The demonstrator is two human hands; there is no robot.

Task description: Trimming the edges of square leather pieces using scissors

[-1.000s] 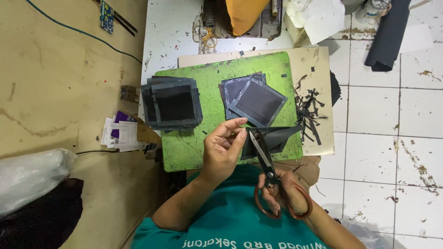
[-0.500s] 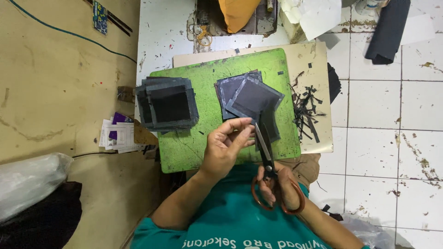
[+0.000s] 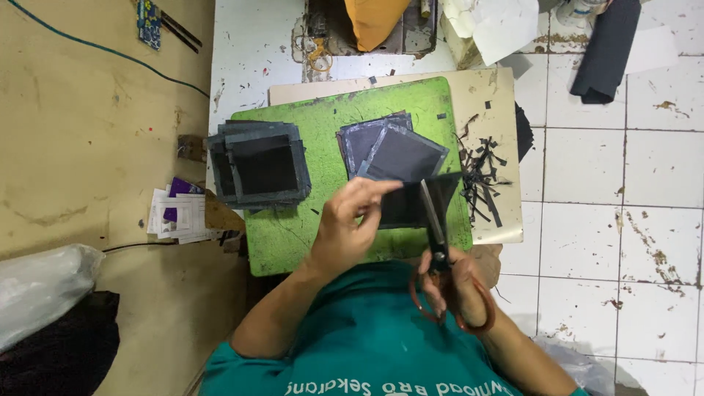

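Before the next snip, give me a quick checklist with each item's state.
1. Left hand pinches the dark piece: ok.
2. Right hand in the scissors handles: ok.
3. Blades at the piece's edge: ok.
4. Left fingers apart from the blades: ok.
5. Cut line on the piece: cannot tell.
6. Offcuts lie off the green mat: ok.
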